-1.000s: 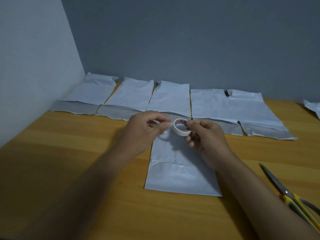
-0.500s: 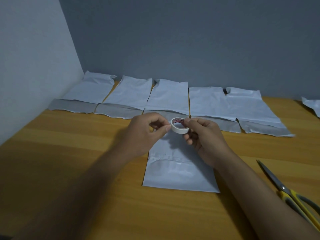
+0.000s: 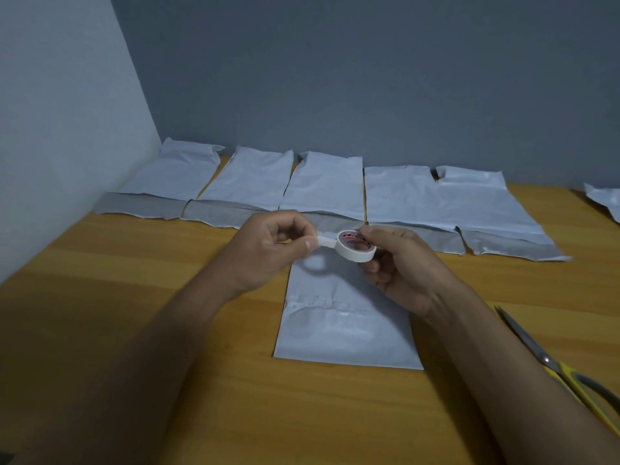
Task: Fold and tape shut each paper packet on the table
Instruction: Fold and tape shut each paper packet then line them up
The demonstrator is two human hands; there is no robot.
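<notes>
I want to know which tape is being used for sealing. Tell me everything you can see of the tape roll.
The tape roll is a small, narrow ring of white, matte, paper-like tape with a red-printed inner core; the print is too small to read. The right hand holds it in the air above the near paper packet, tilted so its opening faces up and toward the camera. A short free end is peeled off to the left, pinched by the left hand.

A pair of scissors [image 3: 567,370] lies flat on the wooden table [image 3: 100,297] near its right edge, closed blades pointing toward the far side, yellow-and-grey handles toward the near right corner. A grey wall [image 3: 369,78] runs behind the table's far edge; a paler wall [image 3: 60,129] borders its left edge.
</notes>
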